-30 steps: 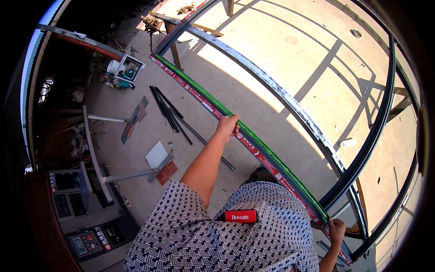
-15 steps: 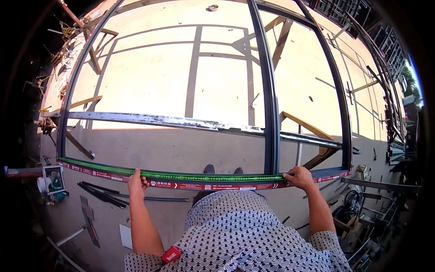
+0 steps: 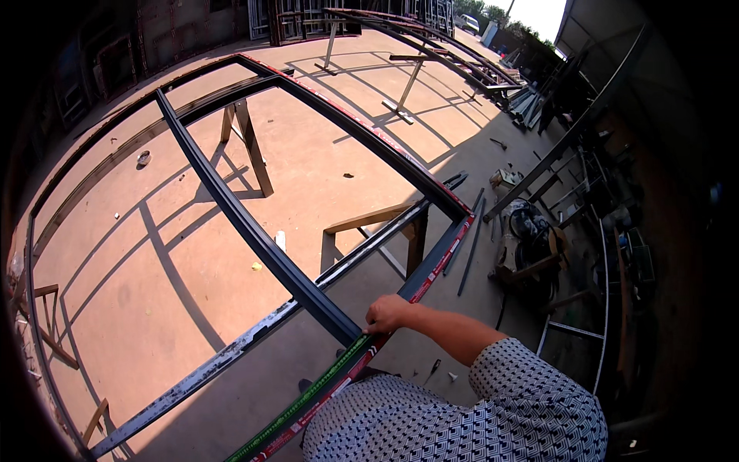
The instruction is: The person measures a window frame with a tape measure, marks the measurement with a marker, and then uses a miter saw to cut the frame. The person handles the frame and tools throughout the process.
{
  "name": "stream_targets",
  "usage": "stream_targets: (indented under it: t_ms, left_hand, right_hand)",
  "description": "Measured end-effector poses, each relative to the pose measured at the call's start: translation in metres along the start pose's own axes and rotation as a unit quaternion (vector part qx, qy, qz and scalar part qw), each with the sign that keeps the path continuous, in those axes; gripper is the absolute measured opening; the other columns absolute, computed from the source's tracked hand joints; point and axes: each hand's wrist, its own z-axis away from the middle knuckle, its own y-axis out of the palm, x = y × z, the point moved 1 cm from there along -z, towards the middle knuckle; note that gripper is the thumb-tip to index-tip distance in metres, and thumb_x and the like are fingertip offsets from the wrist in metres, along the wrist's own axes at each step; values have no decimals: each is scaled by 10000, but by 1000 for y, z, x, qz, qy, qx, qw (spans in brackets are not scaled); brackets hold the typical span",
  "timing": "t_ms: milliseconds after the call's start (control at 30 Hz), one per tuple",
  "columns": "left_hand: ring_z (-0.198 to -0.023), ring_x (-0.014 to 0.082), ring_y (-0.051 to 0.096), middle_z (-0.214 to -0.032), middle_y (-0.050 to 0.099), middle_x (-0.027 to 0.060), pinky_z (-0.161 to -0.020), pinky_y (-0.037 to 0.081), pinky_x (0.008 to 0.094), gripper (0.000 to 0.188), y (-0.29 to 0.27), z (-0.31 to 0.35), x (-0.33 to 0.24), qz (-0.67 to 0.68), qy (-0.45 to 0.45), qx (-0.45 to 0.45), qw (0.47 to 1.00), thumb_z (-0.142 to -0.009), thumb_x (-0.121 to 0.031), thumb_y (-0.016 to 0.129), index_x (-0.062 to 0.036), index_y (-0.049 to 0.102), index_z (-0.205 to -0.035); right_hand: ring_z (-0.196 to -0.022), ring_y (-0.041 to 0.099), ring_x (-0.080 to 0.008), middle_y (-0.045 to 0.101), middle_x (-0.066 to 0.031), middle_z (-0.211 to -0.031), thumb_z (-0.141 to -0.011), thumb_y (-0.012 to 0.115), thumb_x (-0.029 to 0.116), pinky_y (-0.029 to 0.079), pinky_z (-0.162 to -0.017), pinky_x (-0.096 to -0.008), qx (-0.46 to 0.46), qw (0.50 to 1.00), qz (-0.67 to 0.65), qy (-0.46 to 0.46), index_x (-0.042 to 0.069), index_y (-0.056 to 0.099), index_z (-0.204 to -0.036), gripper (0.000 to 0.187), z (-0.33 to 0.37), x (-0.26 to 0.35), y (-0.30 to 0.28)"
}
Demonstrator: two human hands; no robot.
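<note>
One large dark frame fills the left and middle of the view, raised above the pale floor. At the far left, two wooden pieces show beneath it. One round object lies on the floor, seen through the frame's larger bay. One white-patched beam runs under the frame, rising to the right, and one crossbar divides the frame into two bays. Through the right bay show one yellow scrap, one white object and two wooden supports, one far and one near. One green tape lies along the frame's near rail, from the lower edge of the view up to the foot of the crossbar, beside a strip of red labels. The left hand is out of view, so the state of its fingers cannot be told. The person's one visible hand, the right hand, is at the tape's upper end, its fingers bunched and pinching that end against the rail. Right of the frame's corner, two thin dark strips lie on the floor, and farther right is one black coil.
</note>
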Motion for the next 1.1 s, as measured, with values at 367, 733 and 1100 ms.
stream_targets:
  t_ms: [367,733,1100]
  left_hand:
    - [-657,144,513,-771,582,9,-658,477,320,235,-44,13,-12,24,-6,41,999,-1021,-345,589,-129,539,-940]
    - [-624,124,529,-722,575,-5,-597,502,289,208,-45,21,-16,-32,3,34,999,-1038,-254,556,-119,559,-880]
    - [-593,115,516,-710,555,-14,-565,483,265,213,-47,11,-22,-66,2,13,998,-1067,-241,508,-115,549,-901]
  right_hand:
    - [-920,725,-322,764,-116,-895,-928,668,524,569,-813,-432,-16,1000,5,0,141,812,-910,409,-12,2,-1]
    - [-845,720,-339,749,-138,-836,-920,688,486,570,-770,-433,-6,1000,4,12,125,814,-885,384,-22,1,7]
    - [-818,717,-340,740,-132,-793,-924,683,473,566,-750,-441,-14,1000,-15,16,105,804,-885,390,-26,-1,19]
